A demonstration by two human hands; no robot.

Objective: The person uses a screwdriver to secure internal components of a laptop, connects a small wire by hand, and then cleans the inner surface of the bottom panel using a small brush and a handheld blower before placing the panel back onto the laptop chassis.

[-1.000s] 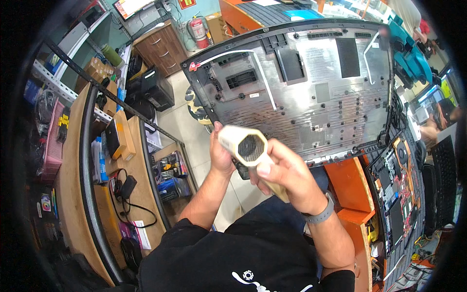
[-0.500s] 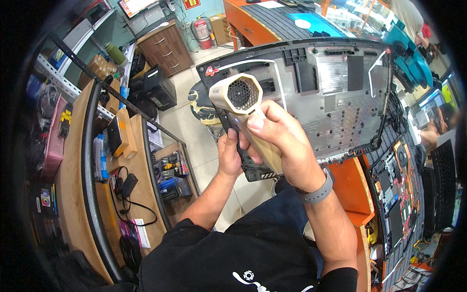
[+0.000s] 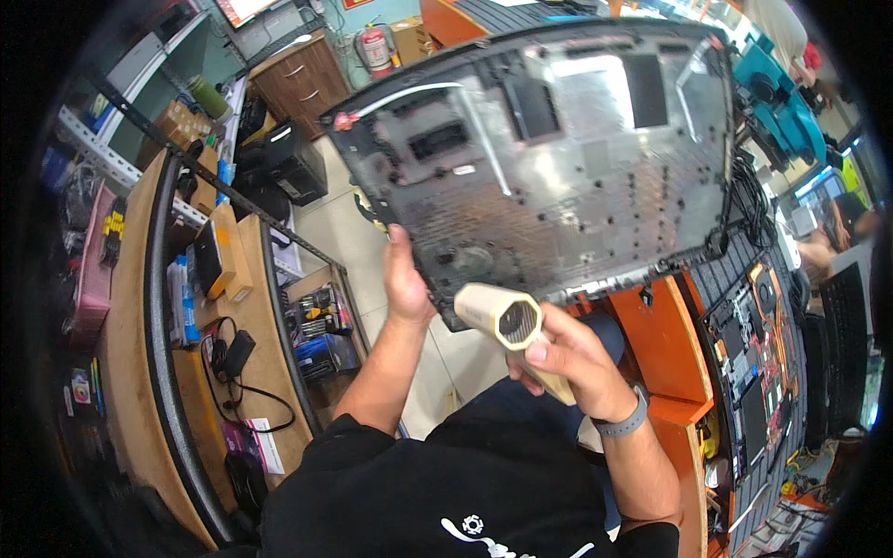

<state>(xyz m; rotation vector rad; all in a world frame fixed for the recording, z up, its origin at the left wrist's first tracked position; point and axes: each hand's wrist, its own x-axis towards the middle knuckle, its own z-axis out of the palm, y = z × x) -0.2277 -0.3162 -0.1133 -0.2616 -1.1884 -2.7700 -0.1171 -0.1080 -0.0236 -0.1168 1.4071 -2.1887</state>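
Observation:
My left hand grips the lower left edge of a large black laptop bottom cover, thumb on the near side. The cover is held up and tilted, its inside facing me, with metallic foil, dark pads, white strips and small standoffs. In front of its lower edge my right hand is wrapped round a cream handheld blower. The blower's wide, many-sided end has a grille inside and points toward me. It appears apart from the cover.
On the mat at the right lies an opened laptop base with its board exposed. Beside it stands an orange desk. Wooden shelves with boxes and a black power adapter run along the left. A fire extinguisher stands at the back.
The blower has moved down and nearer to me, off the cover's upper left part. My left hand has moved left and up with the cover, which has shifted up and left.

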